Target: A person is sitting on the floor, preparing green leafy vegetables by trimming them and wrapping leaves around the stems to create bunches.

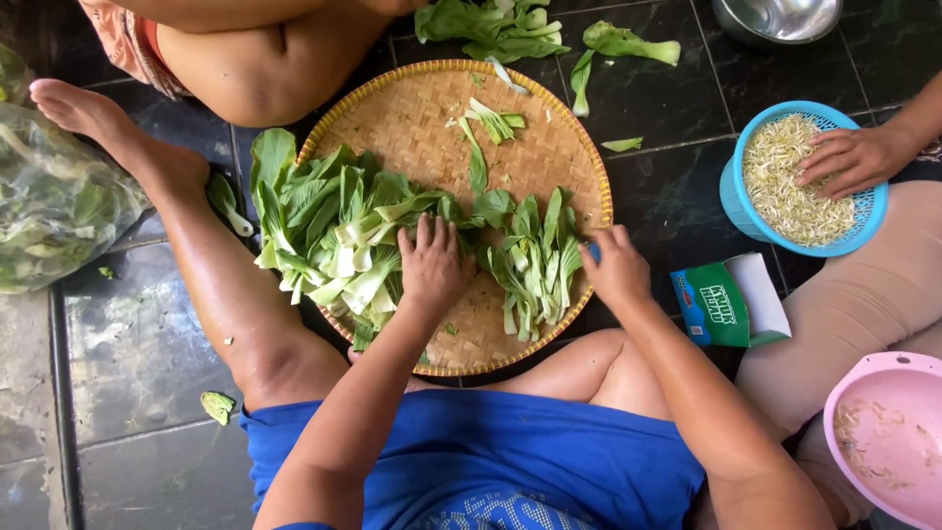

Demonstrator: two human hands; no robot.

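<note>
On a dark tiled floor lies a round woven bamboo tray carrying leafy green bok choy. The left hand presses flat, fingers spread, on the greens at the tray's middle. The right hand is clenched around a blue-handled tool at the tray's right rim, beside a smaller cut bunch. Another person's hand rests in a blue plastic basket of pale bean sprouts.

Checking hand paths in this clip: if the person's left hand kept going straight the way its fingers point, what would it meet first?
The left hand points up the woven tray. Past the leafy greens under its fingertips, it would probably reach the small cut stems first, though depth is unclear.
</note>
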